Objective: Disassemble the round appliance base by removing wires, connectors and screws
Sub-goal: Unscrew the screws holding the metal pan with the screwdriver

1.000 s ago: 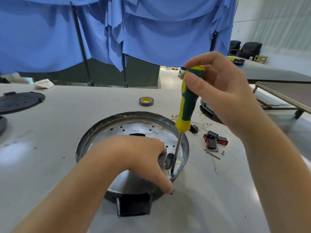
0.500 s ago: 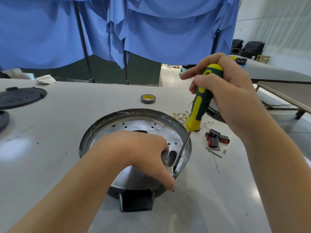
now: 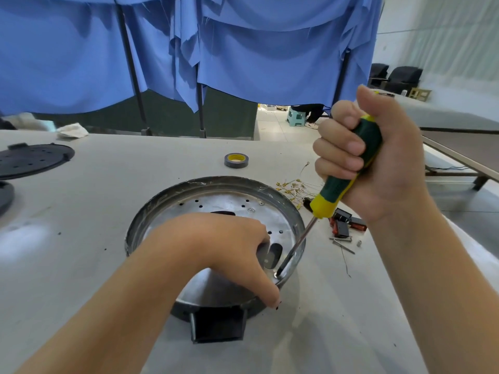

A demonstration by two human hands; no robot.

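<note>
The round metal appliance base (image 3: 216, 193) lies open side up in the middle of the white table, a black plastic block (image 3: 218, 323) on its near rim. My left hand (image 3: 224, 244) grips the base's near right rim, thumb outside on the wall, fingers inside. My right hand (image 3: 370, 160) holds a green and yellow screwdriver (image 3: 343, 182) in a full fist. Its shaft slants down to the left and its tip (image 3: 279, 272) sits on a screw at the base's inner right edge.
Right of the base lie loose wires with gold terminals (image 3: 293, 186), black and red connectors (image 3: 347, 224) and small screws (image 3: 343, 241). A roll of tape (image 3: 236, 160) sits behind the base. Black round covers (image 3: 32, 157) lie at far left. Another table (image 3: 464, 155) stands to the right.
My right hand changed from a fingertip hold on the screwdriver's top to a full fist round the handle, and the handle tilted further right. The tip stayed on the screw. Left hand unmoved.
</note>
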